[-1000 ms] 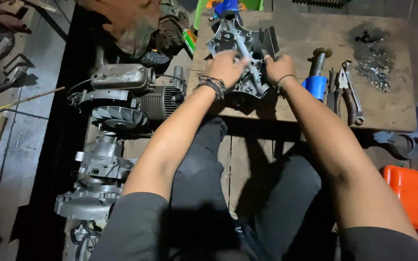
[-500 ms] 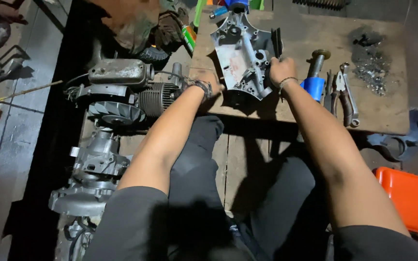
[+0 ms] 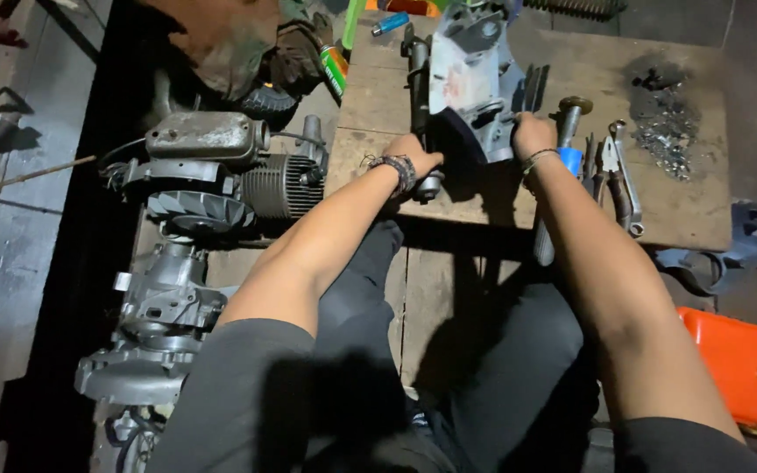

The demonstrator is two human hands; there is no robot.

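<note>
Gripping grey metal casing (image 3: 475, 83); both hands.

I see pliers (image 3: 619, 175) & metal scraps (image 3: 663, 114) on bench; finned engine (image 3: 221, 180) on floor; orange case (image 3: 746, 368) nr right edge.

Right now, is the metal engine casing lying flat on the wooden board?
No, the metal engine casing is tilted up on the wooden board, held by the left hand and right hand.
</note>
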